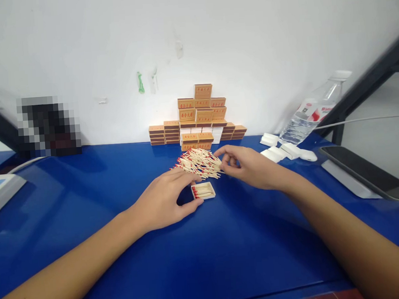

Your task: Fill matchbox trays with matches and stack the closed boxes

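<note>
A small white matchbox tray (208, 196) lies on the blue table, partly filled with red-tipped matches (202, 191). My left hand (165, 197) grips its left end, thumb at the near corner and fingers at the far side. Just behind the tray spreads a loose pile of matches (200, 162). At the pile's right edge is my right hand (241, 164), its thumb and index finger closing around a few match ends, the other fingers curled in. How firmly they pinch is hard to see.
Stacked matchboxes (204, 115) stand against the wall behind the pile. On the right are white pieces (281, 152), a leaning water bottle (306, 114) and a dark phone (368, 169). A power strip (0, 190) sits at the left, near a pixelated dark object (51, 128).
</note>
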Tool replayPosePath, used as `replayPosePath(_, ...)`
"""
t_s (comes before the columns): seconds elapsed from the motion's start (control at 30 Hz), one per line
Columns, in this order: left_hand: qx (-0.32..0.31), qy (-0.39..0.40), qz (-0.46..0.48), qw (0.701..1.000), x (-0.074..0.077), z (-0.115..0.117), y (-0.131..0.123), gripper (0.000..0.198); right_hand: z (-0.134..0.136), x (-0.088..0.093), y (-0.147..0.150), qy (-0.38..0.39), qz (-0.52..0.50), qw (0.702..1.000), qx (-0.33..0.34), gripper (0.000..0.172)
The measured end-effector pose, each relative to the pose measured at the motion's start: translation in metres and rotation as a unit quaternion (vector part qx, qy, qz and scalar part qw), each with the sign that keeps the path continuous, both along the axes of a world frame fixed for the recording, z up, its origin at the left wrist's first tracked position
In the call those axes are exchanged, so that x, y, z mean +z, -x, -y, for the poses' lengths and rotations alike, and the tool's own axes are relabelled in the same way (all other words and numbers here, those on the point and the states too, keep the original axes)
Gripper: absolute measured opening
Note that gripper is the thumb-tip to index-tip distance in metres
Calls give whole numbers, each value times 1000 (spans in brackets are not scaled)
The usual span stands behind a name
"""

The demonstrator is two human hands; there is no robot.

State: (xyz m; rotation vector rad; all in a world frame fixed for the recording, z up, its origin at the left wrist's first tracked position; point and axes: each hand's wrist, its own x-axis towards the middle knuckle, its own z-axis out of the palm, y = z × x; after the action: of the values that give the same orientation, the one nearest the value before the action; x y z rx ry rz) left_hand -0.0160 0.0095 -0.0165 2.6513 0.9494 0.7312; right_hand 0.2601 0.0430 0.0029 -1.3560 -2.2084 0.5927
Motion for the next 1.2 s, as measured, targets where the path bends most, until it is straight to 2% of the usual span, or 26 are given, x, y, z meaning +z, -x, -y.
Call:
replayPosePath(0.07, 1, 1, 1, 1000, 0, 0, 0, 35, 1, 3, 3, -1, -21, 1000, 11, 34)
replayPosePath(0.2, 10, -3, 3, 1000, 1, 1, 0, 42, 8, 11, 15, 11, -95, 995, 1, 22)
replayPosePath(0.3, 27, -11, 19, 999, 2, 1, -1, 46, 14, 12, 26, 52, -171, 984, 9, 20)
replayPosePath(0.4, 44, -21, 37, 998, 2, 1, -1, 51, 19, 8, 35, 99, -203, 974, 36, 18)
replayPosePath(0.7, 55, -30, 70, 996, -1, -1, -1, 64, 21, -2, 41, 79, -199, 976, 29, 14)
replayPosePath(0.9, 69, -40, 79, 994, -2, -2, -1, 64, 19, -4, 37, -5, -147, 988, 41, 12)
replayPosePath(1.07, 78, -27, 88, 993, 0, -2, -1, 66, 15, -2, 29, -24, -119, 992, 23, 11)
replayPosePath(1.2, 75, -28, 87, 993, 0, -2, -1, 65, 15, 1, 26, -40, -58, 996, 54, 10)
